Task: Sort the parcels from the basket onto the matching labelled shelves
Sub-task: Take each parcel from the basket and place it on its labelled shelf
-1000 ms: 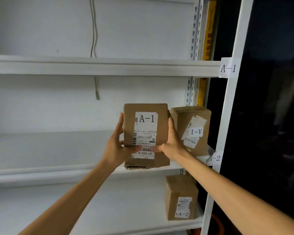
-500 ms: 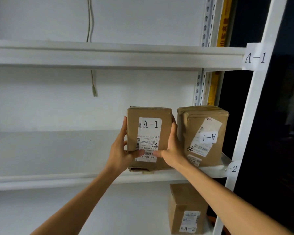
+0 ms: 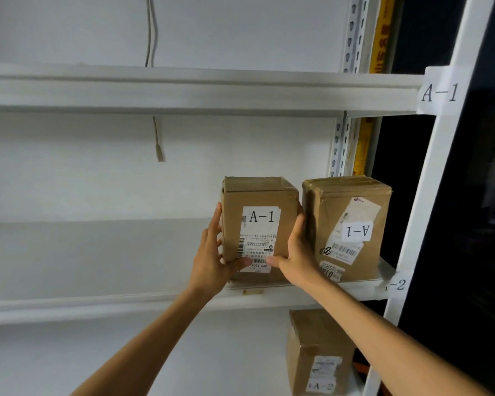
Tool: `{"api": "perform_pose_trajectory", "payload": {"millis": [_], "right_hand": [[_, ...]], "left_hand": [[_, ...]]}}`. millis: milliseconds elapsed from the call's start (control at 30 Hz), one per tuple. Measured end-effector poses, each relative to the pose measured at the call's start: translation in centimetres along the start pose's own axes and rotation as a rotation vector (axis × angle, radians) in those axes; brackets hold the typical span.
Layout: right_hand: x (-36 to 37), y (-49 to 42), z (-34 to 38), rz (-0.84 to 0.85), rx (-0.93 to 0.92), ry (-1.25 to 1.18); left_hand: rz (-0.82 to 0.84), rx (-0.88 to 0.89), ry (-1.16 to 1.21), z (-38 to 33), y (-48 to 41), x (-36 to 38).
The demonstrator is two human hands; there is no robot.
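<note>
Looks like a parcel storeroom or sorting depot: white metal racking (image 3: pixel 183 92) with perforated uprights (image 3: pixel 339 144), paper shelf tags reading A-1 (image 3: pixel 439 92) and a half-hidden "-2" (image 3: pixel 396 284) on the right post, taped cardboard parcels (image 3: pixel 347 224) bearing barcoded shipping labels (image 3: pixel 259 238).

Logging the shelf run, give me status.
Left hand and right hand clamp A-1 parcel, base on shelf. Second A-1 box close on right, nothing blocking.
</note>
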State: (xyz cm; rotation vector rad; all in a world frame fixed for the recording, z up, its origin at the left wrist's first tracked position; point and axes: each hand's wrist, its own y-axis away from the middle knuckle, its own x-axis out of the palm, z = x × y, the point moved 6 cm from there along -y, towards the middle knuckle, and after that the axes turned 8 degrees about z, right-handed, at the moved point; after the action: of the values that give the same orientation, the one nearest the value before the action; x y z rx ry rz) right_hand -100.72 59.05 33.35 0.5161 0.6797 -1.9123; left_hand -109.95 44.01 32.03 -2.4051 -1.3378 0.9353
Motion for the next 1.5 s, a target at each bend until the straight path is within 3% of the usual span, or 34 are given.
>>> {"api": "perform_pose_trajectory", "payload": {"millis": [167,333,400,467,533,667,800,1033,1300,1500], "right_hand": [[-0.2,1.0,0.3,0.040,0.024,0.092],[-0.3,3.3,4.8,-0.303,-0.092,0.202],[1.2,4.6,7.6,-0.333,-0.187,0.376],[3.8,6.1,10.6,-0.244,-0.341,0.592],[7.2,7.7,13.1,-0.045,-0.445,0.661],[13.4,10.4,16.5,0.223,-0.441,0.667],[19.8,13.6,19.9,0.417,-0.491,0.636],[32.7,21.6,29.8,0.656,-0.784,0.604],[43.7,33.6,43.6,0.879,-1.254,0.403],[48.0,45.9,47.6,1.111,-1.576,0.324]], "left_hand": [[0.090,-0.080,-0.088,-0.5,0.4,-1.2],[0.192,-0.135,-0.353,-2.0,2.3,-3.9],[0.186,-0.126,-0.454,-2.6,3.8,-5.5],[0.151,-0.115,-0.550,-3.3,5.6,-7.4],[0.121,-0.136,-0.658,-3.8,7.9,-9.7],[0.109,-0.240,-0.835,-3.6,13.7,-15.0],[0.048,-0.404,-0.857,-2.7,21.7,-21.5],[0.100,-0.754,-1.120,-2.2,39.2,-32.9],[-0.269,-1.201,-1.112,-9.5,57.8,-43.1],[-0.572,-1.501,-0.984,-15.5,71.1,-42.4]]}}
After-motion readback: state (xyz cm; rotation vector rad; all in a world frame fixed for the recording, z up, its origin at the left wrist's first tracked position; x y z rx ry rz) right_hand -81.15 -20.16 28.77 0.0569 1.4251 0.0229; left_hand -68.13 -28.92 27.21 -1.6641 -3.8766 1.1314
